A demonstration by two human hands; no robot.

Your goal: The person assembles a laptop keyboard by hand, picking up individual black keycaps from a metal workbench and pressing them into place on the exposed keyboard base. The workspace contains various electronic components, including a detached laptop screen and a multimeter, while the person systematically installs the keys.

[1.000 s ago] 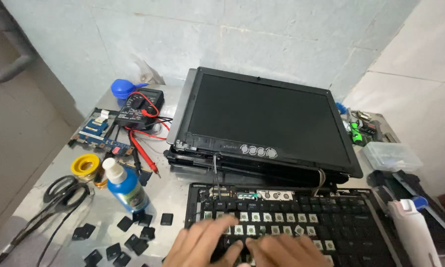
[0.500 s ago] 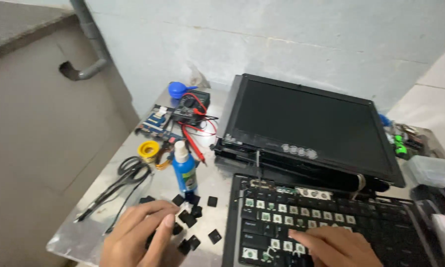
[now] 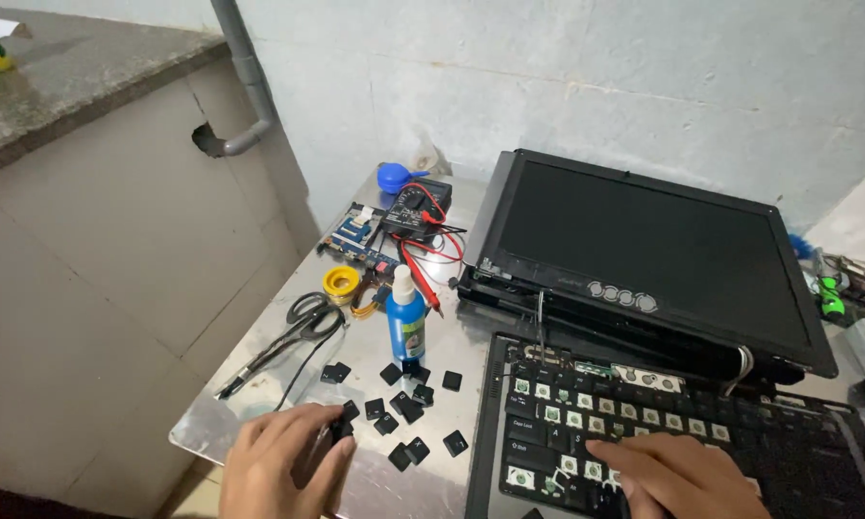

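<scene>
My left hand [image 3: 283, 463] rests on the steel table [image 3: 259, 394] at its front left corner, fingers curled around a black keycap [image 3: 340, 430]. Several loose black keycaps [image 3: 408, 408] lie scattered just right of it. My right hand [image 3: 677, 473] lies flat on the black laptop keyboard [image 3: 663, 432], fingers pointing left over keys with bare white mounts. Behind the keyboard stands the detached black laptop screen [image 3: 644, 259], tilted back.
A blue spray bottle [image 3: 405, 322] stands upright behind the keycaps. Scissors [image 3: 303, 322], a yellow solder spool [image 3: 341, 284], a circuit board [image 3: 355, 235], a multimeter [image 3: 418, 207] with red leads and a blue blower [image 3: 394, 176] lie at the back left. A grey pipe [image 3: 245, 77] runs down the wall.
The view swung left and up. My left hand left the keyboard and went down-left to the loose keycaps on the table. My right hand stays on the keyboard.
</scene>
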